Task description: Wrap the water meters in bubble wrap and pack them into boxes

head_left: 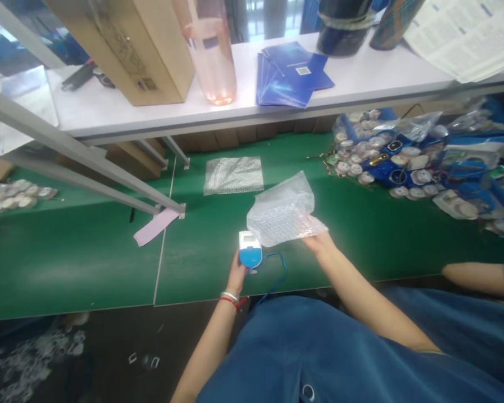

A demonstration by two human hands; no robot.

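My left hand (236, 275) is closed round a small blue-and-white device (251, 249) with a grey display window, held over the green bench. A blue cable (284, 266) loops beside it on the right. In my right hand (318, 242) is a clear bubble-wrap bag (279, 215), pinched at its right edge; some fingers are hidden behind the plastic. The bag's lower left corner comes up against the device, and I cannot tell whether they touch. Farther back, a flat bubble-wrap sheet (234, 175) lies on the bench.
A heap of round white parts and blue pieces (397, 157) covers the back right. Metal shelf legs (121, 184) and a pink strip (156, 226) stand left. Overhead, a white shelf (243, 115) holds a carton, bottle and blue booklets. Another person's forearm (474, 279) is at right.
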